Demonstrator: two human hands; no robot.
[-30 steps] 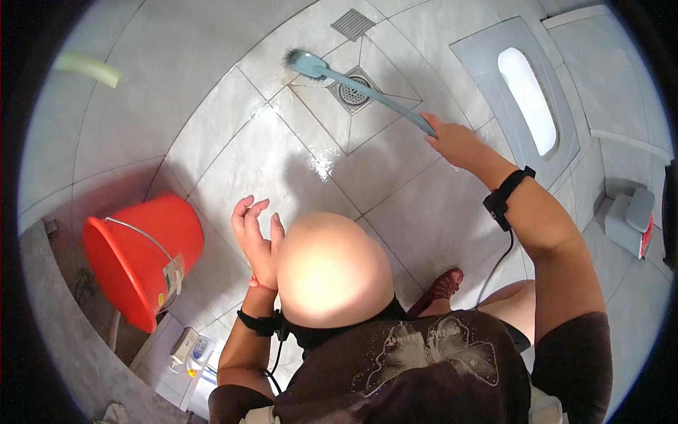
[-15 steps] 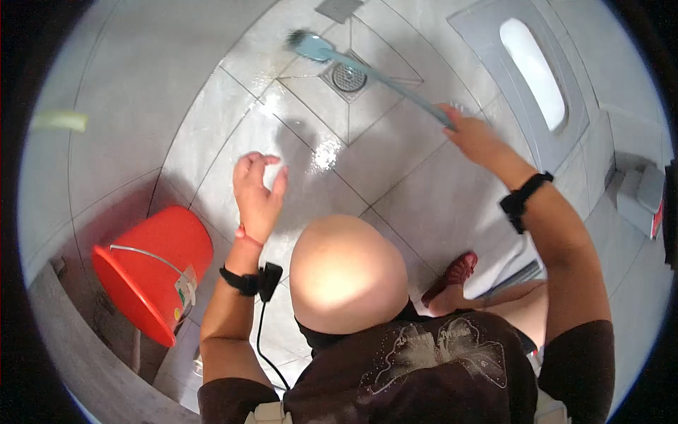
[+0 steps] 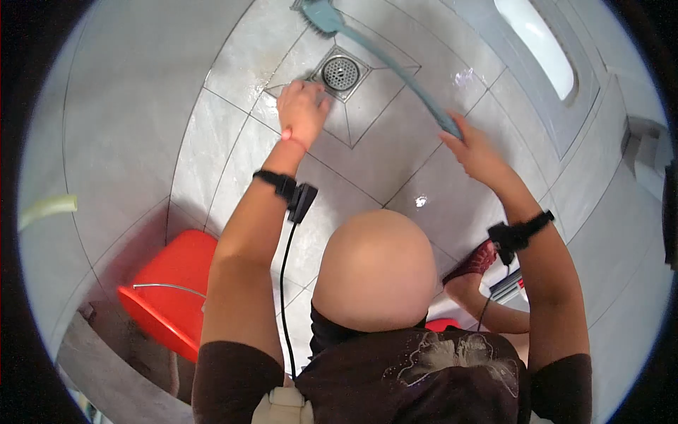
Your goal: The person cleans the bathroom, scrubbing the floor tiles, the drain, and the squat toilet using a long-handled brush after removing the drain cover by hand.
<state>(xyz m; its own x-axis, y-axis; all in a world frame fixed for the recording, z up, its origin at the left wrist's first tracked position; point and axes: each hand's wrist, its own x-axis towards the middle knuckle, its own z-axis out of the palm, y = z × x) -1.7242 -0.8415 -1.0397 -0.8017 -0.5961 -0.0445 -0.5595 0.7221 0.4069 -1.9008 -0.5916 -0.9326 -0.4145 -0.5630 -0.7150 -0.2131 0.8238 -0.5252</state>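
A long-handled scrub brush (image 3: 399, 67) in grey-blue reaches across the tiled floor, its dark bristles turned down beyond the drain. My right hand (image 3: 474, 150) is closed around the handle's near end. The round metal floor drain (image 3: 340, 73) sits in a square frame among wet grey tiles. At the lower left corner of that frame is my left hand (image 3: 302, 112), thumb apart from its loosely bent fingers, with nothing visible in it. Its fingertips are partly hidden by the back of the hand.
An orange-red bucket (image 3: 173, 286) lies tipped at the left, beside a grey ledge (image 3: 116, 367). A white recessed basin in the floor (image 3: 540, 49) is at the upper right. A pale yellow-green tube (image 3: 49, 210) juts out by the left wall.
My left hand has moved forward and right to the drain's edge. The brush head has shifted farther forward and slightly right, with its bristles now turned down; my right hand keeps its hold.
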